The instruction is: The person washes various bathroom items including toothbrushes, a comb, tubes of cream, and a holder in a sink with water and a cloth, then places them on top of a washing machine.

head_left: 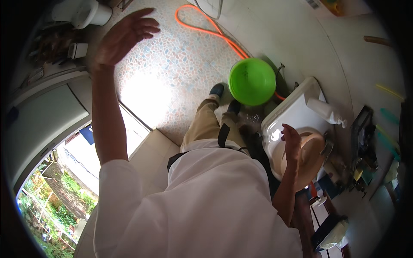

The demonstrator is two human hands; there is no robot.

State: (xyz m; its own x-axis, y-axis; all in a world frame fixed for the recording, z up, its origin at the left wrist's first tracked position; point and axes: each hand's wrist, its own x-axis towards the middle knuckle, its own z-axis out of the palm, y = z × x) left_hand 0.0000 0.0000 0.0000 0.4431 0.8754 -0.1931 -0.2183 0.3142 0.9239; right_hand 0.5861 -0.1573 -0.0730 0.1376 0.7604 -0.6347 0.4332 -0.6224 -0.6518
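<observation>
My left hand (129, 34) is raised at the upper left, arm stretched out over the floor. Its fingers are loosely extended and nothing is in them. My right hand (292, 142) hovers over the white sink (279, 116), its fingers slightly bent and apart, holding nothing that I can see. Just beyond and partly behind it, a peach-coloured basin (316, 152) sits in the sink. A white bottle (320, 107) is by the sink's far right side. On the floor in front of my feet stands a bright green tub (252, 81).
An orange hose (202, 30) loops across the pebble-patterned floor (172, 51) and passes behind the tub. A white bucket-like vessel (97, 15) stands at the upper left. Below my left arm, an opening shows greenery (64, 202) outside. Brushes and small items crowd the right wall.
</observation>
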